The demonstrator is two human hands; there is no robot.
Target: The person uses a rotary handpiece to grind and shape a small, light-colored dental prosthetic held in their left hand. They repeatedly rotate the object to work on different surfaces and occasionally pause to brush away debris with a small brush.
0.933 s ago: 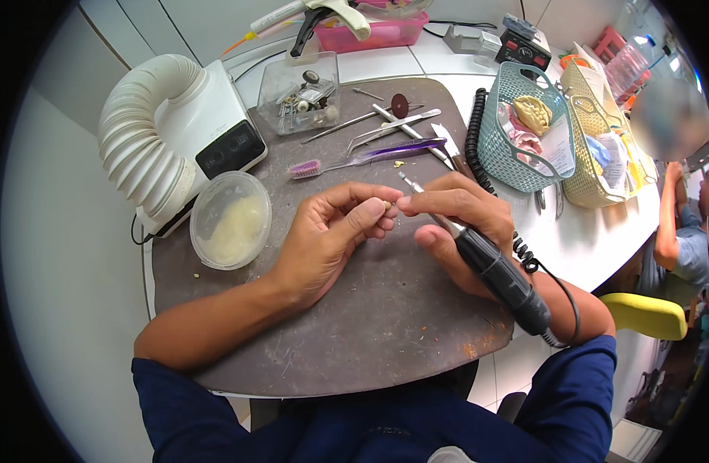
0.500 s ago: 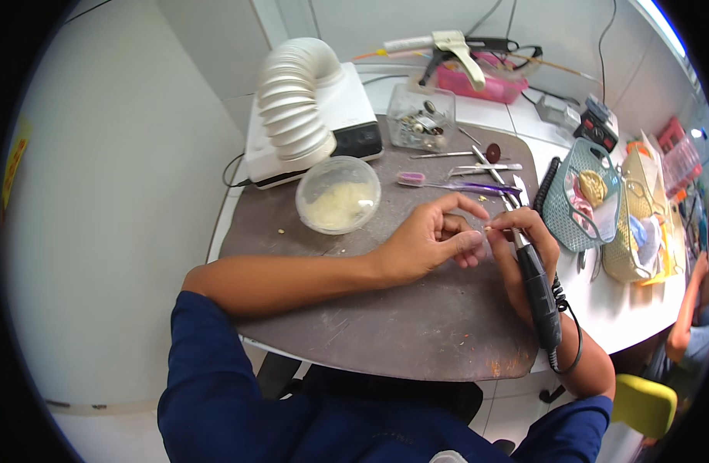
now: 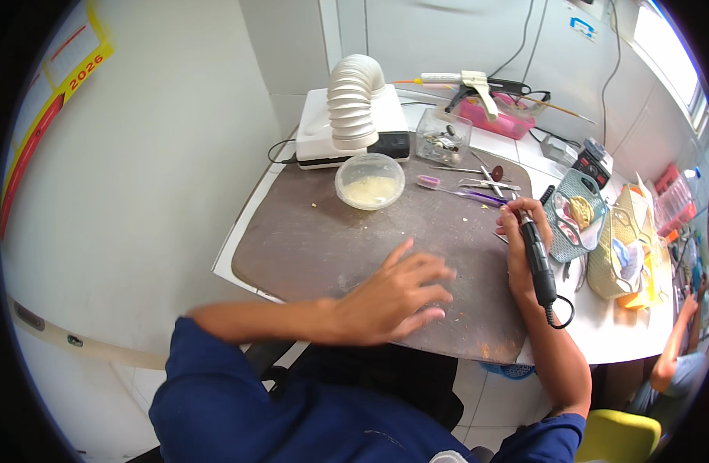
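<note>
My right hand is closed around a black rotary handpiece, its metal nose up between thumb and fingers and its coiled cord hanging below by the wrist. Whether those fingertips also pinch something small cannot be made out. Well to the left, over the near part of the brown work mat, my left hand has its fingers spread and holds nothing. Beyond it stands a round clear tub with pale yellowish material in it. A purple-handled brush lies just past my right hand.
A white machine with a ribbed hose stands at the back. Nearby are a clear box of small parts, thin metal tools, a pink tray and a glue gun. Baskets line the right; another person's arm shows there.
My left hand has drawn away from my right fingertips, down and to the left, and spread its fingers. My right hand keeps the handpiece. The whole view has shifted.
</note>
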